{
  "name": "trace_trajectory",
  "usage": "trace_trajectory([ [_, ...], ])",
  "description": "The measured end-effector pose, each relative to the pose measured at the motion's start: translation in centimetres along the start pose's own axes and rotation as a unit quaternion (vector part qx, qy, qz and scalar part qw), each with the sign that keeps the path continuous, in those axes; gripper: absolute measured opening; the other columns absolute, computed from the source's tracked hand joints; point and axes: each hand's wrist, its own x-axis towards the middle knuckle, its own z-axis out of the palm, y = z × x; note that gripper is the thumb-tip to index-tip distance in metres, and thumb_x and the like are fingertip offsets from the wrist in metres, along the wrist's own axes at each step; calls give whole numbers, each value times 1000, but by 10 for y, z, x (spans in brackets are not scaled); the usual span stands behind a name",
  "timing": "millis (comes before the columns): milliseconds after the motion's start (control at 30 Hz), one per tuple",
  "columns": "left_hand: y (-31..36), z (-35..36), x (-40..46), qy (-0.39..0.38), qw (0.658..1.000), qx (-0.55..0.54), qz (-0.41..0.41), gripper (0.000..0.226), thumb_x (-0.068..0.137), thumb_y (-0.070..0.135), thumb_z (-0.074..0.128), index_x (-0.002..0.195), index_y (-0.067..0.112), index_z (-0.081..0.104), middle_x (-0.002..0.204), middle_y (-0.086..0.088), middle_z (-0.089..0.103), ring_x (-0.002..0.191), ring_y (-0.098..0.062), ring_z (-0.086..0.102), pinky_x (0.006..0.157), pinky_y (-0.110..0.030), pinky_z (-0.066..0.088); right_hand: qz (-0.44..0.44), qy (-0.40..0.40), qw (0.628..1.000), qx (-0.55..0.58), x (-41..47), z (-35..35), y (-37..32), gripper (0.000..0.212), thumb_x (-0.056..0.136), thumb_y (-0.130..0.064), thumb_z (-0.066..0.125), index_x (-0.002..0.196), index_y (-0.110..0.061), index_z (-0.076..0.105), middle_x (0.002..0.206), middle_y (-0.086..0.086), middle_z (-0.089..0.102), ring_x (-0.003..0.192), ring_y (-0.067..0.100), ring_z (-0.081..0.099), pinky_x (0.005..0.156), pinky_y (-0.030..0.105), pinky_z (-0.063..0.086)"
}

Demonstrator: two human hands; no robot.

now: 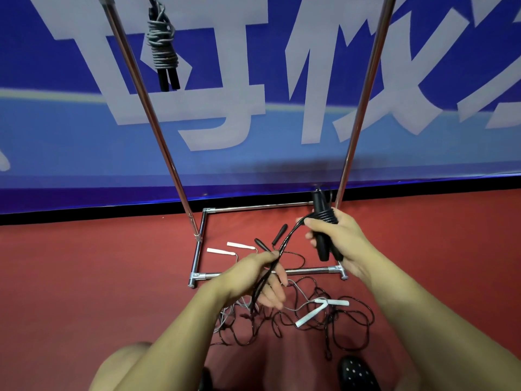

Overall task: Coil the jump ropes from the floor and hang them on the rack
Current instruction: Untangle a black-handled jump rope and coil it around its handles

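Roughly upright black handles (324, 235), right grip (335, 235).

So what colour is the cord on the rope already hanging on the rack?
Grey cord, black handles; head view.

Single head-worn view, forward and down, close above the floor (84, 277).

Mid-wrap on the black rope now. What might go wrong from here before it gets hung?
1. The black cord running through the left hand drops into the tangle of other ropes on the floor, so pulling may snag it or drag them up.
2. The right hand holds both black handles with only a few turns wound; a slack grip could let the coil unravel.
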Motion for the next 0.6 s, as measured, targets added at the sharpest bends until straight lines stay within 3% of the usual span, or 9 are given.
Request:
trace_trajectory([
  [133,2,-1,1,71,992,22,103,42,109,34,42,89,6,66,71,-16,71,43,-21,59,45,-24,46,-3,9,1000,28,7,-14,-4,24,90,0,72,113,-3,69,112,11,77,74,21,64,68,32,52],
  [267,5,-3,4,186,961,-21,203,27,104,20,56,93,2,74,74,-12,73,58,-17,65,59,-24,53,12,18,999,32,9,-18,-5,27,87,0,75,114,-3,70,89,12,69,70,20,64,63,28,53],
  [400,5,-6,4,235,946,-24,220,16,97,16,68,97,3,78,87,-10,78,58,-13,58,54,-21,44,23,13,1000,7,10,-18,-3,29,90,-1,72,118,-3,65,96,18,76,69,19,65,63,28,54],
  [600,7,-10,3,319,919,-24,230,10,93,16,73,92,9,79,82,-4,79,65,-9,58,65,-13,47,25,-10,999,-21,10,-17,0,33,91,-13,75,122,-6,67,77,5,68,72,22,68,68,31,55],
])
